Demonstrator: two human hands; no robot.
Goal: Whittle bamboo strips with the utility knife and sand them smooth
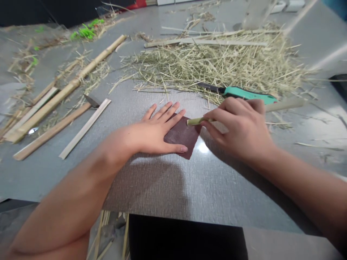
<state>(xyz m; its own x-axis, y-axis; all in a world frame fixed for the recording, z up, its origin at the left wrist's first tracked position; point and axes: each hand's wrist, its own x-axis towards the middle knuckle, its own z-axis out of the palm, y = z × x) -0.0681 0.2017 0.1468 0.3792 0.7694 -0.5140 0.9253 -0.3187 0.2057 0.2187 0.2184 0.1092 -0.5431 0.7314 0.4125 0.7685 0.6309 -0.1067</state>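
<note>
My left hand (159, 131) lies flat with its fingers spread, its thumb and fingertips over a dark brown square sheet (180, 135) on the grey table. Between the thumb and fingers of my right hand (237, 126) is a short pale green stick (193, 121), whose free end is over the sheet's upper right part. Just beyond my right hand lies a green-handled tool (248, 94) with a dark blade, partly on the straw.
A heap of shredded straw (217, 65) spreads across the back, with flat strips on it. At the left are a long bamboo pole (73, 85), a wooden-handled blade (54, 131) and a pale strip (85, 129). The near table edge (173, 216) runs below my hands.
</note>
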